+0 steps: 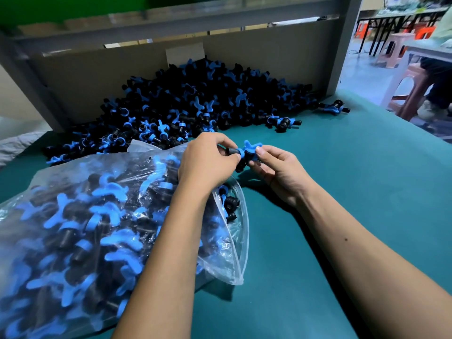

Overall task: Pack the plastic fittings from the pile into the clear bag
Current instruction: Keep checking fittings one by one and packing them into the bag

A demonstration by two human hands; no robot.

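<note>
A big pile of black and blue plastic fittings (195, 99) lies against the back board of the green table. A clear bag (80, 231), stuffed with many such fittings, lies at the left with its open mouth (241, 231) facing right. Above the bag's mouth, both hands hold one fitting (247, 152) with a blue winged handle. My left hand (208, 160) pinches its black end. My right hand (276, 167) pinches the blue part from the right.
The green table top (342, 192) stretches to the right. A few stray fittings (333, 107) lie near the back right post. A grey frame and cardboard board (122, 69) stand behind the pile. Beyond the table's right edge are stools (413, 94) and a seated person's legs.
</note>
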